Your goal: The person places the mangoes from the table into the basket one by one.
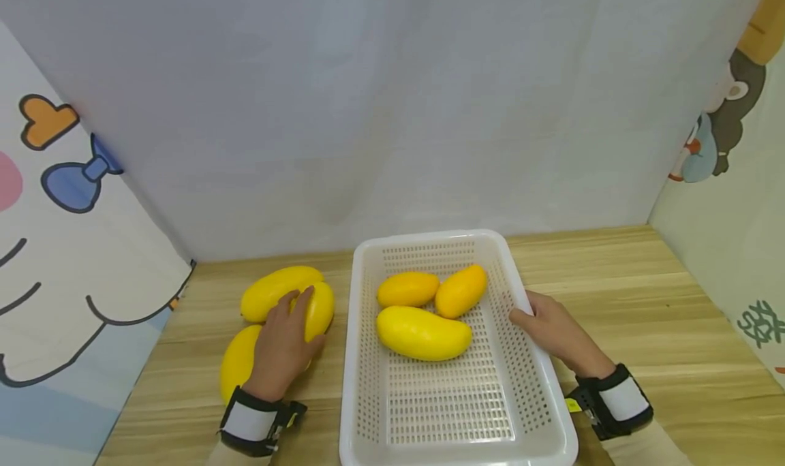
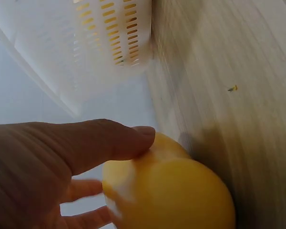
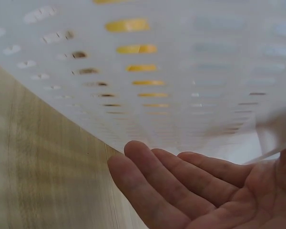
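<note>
Yellow and smooth-skinned, the gripped mango (image 1: 322,308) lies on the table left of the basket, with the far mango (image 1: 270,297) touching or nearly touching it and the near mango (image 1: 238,360) lower down on the left. The person's left hand (image 1: 282,349) has it between thumb and fingers, palm down, the forearm reaching from the near edge. I'd worry about that round, glossy skin: if the hold is shallow, the fruit could slip out and roll, or nudge its neighbours away.

To the right stands the white basket (image 1: 450,415), with a large mango (image 1: 423,333) and two smaller orange-yellow mangoes (image 1: 407,289) towards its far end. A mango let go from high up could knock these together or bounce against the wall. The right hand (image 1: 555,330) pinches the basket's right rim, thumb over the inside, the other fingers outside and fairly straight; how firmly, I can't tell. Should it pull or press unevenly, the basket might tilt or slide on the wood-grained table (image 1: 613,296).
</note>
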The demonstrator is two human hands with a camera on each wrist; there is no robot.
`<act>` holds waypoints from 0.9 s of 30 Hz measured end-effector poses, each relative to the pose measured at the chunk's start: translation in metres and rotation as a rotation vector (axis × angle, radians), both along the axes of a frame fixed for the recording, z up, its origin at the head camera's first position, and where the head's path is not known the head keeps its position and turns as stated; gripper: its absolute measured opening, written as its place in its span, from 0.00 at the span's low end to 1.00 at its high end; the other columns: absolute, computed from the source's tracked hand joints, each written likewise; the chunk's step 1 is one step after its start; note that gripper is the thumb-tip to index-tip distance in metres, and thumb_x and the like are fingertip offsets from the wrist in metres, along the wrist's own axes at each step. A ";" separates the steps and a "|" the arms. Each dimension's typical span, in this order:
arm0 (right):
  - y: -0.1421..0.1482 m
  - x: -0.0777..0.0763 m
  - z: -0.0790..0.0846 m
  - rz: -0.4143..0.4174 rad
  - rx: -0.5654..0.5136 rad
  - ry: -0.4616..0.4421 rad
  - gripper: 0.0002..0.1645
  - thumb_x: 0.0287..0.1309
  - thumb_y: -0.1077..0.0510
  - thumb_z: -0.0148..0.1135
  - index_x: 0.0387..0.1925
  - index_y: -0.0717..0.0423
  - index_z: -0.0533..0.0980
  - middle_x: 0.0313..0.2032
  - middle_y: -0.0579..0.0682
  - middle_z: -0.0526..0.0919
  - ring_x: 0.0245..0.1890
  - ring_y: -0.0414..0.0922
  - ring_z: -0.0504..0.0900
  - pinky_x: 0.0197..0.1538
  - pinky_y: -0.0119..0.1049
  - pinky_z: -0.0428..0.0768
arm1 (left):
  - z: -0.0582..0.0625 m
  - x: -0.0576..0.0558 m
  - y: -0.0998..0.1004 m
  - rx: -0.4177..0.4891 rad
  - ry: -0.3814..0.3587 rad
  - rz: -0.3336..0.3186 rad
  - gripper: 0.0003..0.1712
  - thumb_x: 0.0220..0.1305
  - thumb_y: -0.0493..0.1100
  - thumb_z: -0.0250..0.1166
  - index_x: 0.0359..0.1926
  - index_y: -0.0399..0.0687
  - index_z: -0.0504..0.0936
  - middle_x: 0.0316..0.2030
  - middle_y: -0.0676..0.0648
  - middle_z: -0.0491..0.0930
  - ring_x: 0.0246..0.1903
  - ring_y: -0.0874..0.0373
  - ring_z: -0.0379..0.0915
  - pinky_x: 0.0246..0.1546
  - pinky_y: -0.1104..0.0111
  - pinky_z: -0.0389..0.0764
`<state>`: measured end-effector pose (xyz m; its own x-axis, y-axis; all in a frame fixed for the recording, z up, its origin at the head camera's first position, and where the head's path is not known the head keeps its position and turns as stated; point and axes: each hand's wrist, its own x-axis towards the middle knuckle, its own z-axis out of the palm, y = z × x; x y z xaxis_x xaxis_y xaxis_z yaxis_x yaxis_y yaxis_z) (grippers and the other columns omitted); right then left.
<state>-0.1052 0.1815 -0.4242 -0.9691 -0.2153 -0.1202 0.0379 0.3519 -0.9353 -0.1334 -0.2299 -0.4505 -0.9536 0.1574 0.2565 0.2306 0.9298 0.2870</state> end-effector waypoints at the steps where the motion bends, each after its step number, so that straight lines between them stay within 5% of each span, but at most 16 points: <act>1: 0.000 0.000 0.000 -0.002 0.001 -0.001 0.27 0.65 0.57 0.47 0.64 0.59 0.60 0.44 0.66 0.77 0.29 0.54 0.82 0.25 0.47 0.79 | 0.000 0.000 0.000 -0.001 0.004 -0.003 0.50 0.45 0.45 0.72 0.68 0.42 0.57 0.61 0.32 0.61 0.55 0.38 0.61 0.45 0.46 0.71; 7: 0.000 0.000 -0.001 -0.013 0.005 -0.007 0.28 0.65 0.56 0.48 0.65 0.59 0.59 0.44 0.67 0.76 0.29 0.53 0.82 0.24 0.47 0.79 | -0.001 0.001 -0.001 -0.019 -0.005 -0.020 0.52 0.43 0.44 0.72 0.67 0.34 0.55 0.61 0.32 0.60 0.55 0.37 0.60 0.48 0.46 0.68; 15: 0.001 -0.001 -0.001 -0.008 -0.011 -0.004 0.29 0.65 0.56 0.47 0.65 0.59 0.59 0.45 0.67 0.76 0.29 0.54 0.82 0.25 0.47 0.79 | -0.003 -0.001 -0.002 0.017 -0.011 -0.052 0.52 0.42 0.46 0.73 0.67 0.43 0.57 0.60 0.32 0.61 0.53 0.37 0.61 0.46 0.46 0.68; 27: 0.000 -0.001 -0.002 -0.004 0.002 0.003 0.28 0.66 0.56 0.46 0.65 0.58 0.59 0.44 0.67 0.76 0.29 0.54 0.82 0.25 0.47 0.79 | -0.008 -0.001 -0.002 0.085 -0.118 -0.064 0.56 0.46 0.45 0.70 0.71 0.45 0.46 0.64 0.32 0.54 0.56 0.37 0.60 0.53 0.46 0.66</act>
